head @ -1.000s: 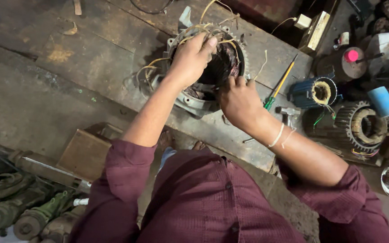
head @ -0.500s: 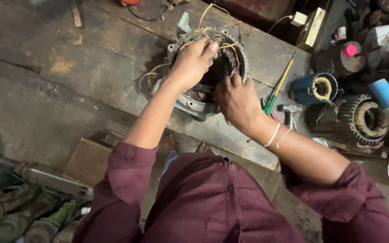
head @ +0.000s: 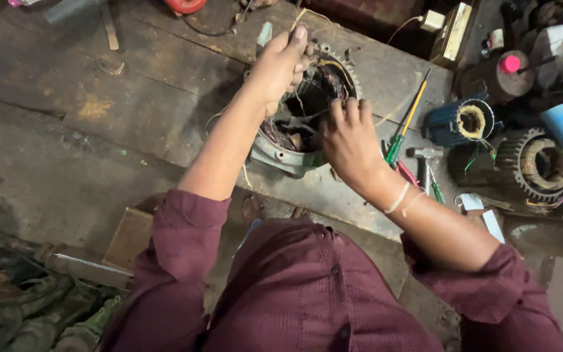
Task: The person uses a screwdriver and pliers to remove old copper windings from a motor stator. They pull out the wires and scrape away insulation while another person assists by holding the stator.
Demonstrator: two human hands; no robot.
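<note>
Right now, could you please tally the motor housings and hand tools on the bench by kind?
Motor housings: 3 (grey one under both hands, blue one, dark finned one)
Screwdrivers: 1 (yellow shaft, green handle)
Hammers: 1 (small one)
Total: 5

To your right, a green-handled screwdriver (head: 404, 127) with a yellow shaft lies on the wooden floor (head: 99, 72) beside a small hammer (head: 426, 163). Past them you have a blue motor stator (head: 459, 122), a dark finned motor housing (head: 534, 166) and a pink-capped container (head: 508, 65).
</note>
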